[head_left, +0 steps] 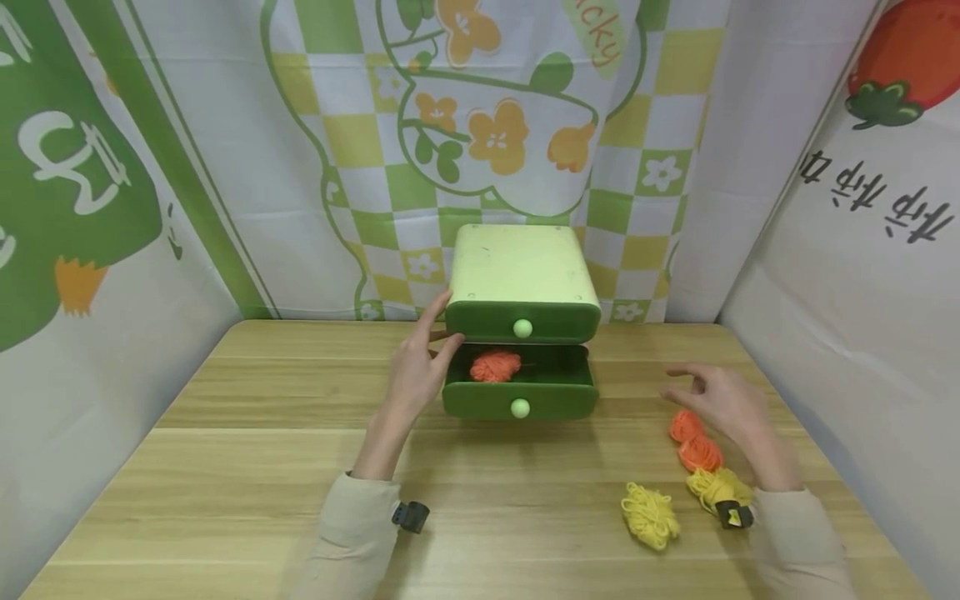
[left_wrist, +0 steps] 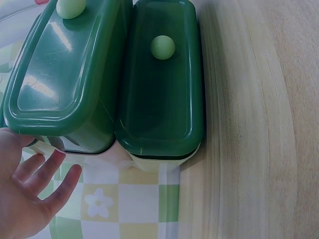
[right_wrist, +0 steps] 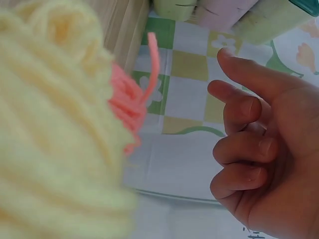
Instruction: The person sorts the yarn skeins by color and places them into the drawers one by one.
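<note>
A small chest of drawers (head_left: 525,262) with a pale green top stands at the back of the table. Its middle drawer (head_left: 555,404) is pulled out, and a coral-orange yarn bundle (head_left: 495,366) lies inside at the left. My left hand (head_left: 417,371) rests against the chest's left side, thumb by the upper drawer (head_left: 480,321); its fingers are spread in the left wrist view. Out to the right, my right hand (head_left: 723,402) hovers above orange yarn bundles (head_left: 701,454), holding nothing. Its fingers curl loosely in the right wrist view, with thumb and index finger apart.
Two yellow yarn bundles (head_left: 650,517) lie near the right forearm, one partly behind the wrist camera (head_left: 733,514). The closed bottom drawer (left_wrist: 159,99) sits against the wooden table (head_left: 247,467). Printed curtains (head_left: 375,150) hang behind and on both sides.
</note>
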Action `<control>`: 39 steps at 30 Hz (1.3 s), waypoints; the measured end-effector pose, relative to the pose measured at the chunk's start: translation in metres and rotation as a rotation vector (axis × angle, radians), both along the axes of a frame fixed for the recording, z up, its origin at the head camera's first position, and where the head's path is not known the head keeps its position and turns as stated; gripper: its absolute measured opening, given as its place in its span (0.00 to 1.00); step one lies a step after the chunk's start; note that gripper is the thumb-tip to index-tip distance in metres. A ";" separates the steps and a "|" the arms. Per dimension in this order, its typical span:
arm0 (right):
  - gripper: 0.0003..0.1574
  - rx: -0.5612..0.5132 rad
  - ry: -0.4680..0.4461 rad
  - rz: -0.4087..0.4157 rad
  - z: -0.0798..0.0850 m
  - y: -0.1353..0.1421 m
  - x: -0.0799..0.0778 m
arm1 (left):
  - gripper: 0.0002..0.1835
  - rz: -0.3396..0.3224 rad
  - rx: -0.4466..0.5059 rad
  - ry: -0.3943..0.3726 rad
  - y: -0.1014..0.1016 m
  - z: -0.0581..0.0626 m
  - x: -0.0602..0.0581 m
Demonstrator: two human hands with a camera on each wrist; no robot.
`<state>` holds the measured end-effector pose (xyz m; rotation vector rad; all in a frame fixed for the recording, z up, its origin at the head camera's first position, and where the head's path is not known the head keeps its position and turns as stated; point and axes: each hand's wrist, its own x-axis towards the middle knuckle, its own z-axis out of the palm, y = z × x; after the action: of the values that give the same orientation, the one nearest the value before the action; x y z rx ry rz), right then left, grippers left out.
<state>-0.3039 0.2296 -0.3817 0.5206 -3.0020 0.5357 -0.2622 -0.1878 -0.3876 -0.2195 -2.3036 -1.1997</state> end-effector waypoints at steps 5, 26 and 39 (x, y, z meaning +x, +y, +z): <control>0.40 0.006 -0.016 0.005 -0.001 0.005 -0.002 | 0.35 -0.001 0.003 0.006 0.000 0.001 0.001; 0.42 -0.026 -0.270 0.071 -0.008 0.030 -0.003 | 0.34 -0.001 -0.008 -0.001 -0.001 -0.003 -0.002; 0.47 -0.030 -0.434 0.066 -0.013 0.039 -0.005 | 0.34 0.003 -0.014 0.000 -0.001 -0.002 -0.001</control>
<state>-0.3086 0.2682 -0.3949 0.5669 -3.3836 0.7909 -0.2636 -0.1887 -0.3900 -0.2213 -2.3126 -1.1823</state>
